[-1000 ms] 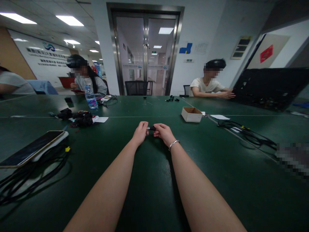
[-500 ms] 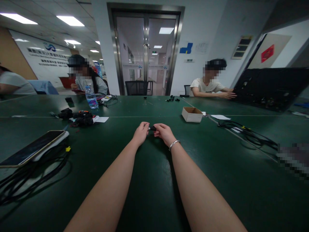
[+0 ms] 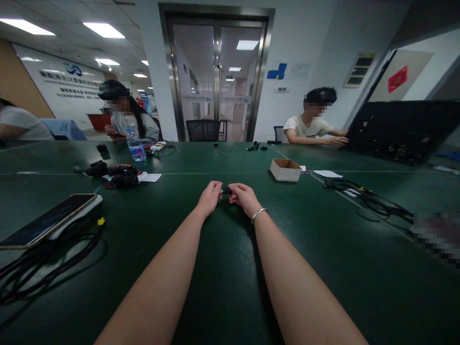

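Note:
Between my fingertips, just over the green table [image 3: 223, 263], is a small black piece with a silvery end [image 3: 226, 190], which looks like a USB plug. My left hand [image 3: 209, 198] pinches its silvery end from the left. On the black end, my right hand [image 3: 245, 198], with a silver bangle at the wrist, is closed as well. The fingertips cover part of the piece, so its full shape is hidden.
An open cardboard box [image 3: 286, 170] stands beyond my right hand. Coiled black cables [image 3: 370, 197] lie right; a phone [image 3: 46, 221] and more cables [image 3: 72, 249] lie left. Farther back are a bottle [image 3: 135, 145], black devices [image 3: 124, 177] and two seated people.
My hands and the black piece keep their places. Across the table on the right, the person's hand has shifted slightly at the large black panel.

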The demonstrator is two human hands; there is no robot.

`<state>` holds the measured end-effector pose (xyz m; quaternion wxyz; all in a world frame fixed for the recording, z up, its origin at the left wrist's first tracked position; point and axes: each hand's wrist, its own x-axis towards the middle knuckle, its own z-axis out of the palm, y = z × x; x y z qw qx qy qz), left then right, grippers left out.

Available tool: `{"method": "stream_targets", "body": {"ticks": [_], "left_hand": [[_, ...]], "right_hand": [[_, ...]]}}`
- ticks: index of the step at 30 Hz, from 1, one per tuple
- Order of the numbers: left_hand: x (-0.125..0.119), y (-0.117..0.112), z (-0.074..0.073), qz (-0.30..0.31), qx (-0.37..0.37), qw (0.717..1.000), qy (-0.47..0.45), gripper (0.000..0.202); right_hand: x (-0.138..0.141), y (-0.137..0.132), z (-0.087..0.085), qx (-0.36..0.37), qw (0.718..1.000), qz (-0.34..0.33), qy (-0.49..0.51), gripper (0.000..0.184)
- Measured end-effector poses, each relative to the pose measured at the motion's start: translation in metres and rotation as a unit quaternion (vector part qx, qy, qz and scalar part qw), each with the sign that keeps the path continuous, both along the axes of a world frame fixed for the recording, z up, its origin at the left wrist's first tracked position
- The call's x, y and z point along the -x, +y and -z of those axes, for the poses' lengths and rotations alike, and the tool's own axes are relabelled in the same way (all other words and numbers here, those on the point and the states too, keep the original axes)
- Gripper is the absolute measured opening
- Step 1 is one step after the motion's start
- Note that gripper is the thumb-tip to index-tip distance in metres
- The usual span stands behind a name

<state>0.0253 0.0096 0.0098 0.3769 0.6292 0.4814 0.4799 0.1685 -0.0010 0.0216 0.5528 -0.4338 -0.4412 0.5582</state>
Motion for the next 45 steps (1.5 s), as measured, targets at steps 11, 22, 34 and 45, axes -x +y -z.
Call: {"method": "stream_targets", "body": {"ticks": [11,22,34,45], "left_hand": [[0.0005,0.0024,0.004,-0.004,-0.002,0.998,0.066,0.027],[-0.001,0.0049,0.0028,0.015,-0.017,1.0,-0.001,0.021],[-0.0011,0.0052,0.004,0.022,-0.005,1.0,-0.02,0.028],[-0.001,0.0079,0.0046,0.024,0.025,0.999,-0.027,0.024]], "right_hand": [[-0.0002,-0.0004,-0.0004,0.002,1.0,0.004,0.002,0.004],[0.0013,0.0,-0.0017,0.012,0.999,0.026,0.016,0.004],[0.0002,-0.0033,-0.0045,0.015,0.999,0.028,0.017,0.006],[-0.0003,-0.0019,-0.0021,0.009,1.0,0.013,0.009,0.004]]}}
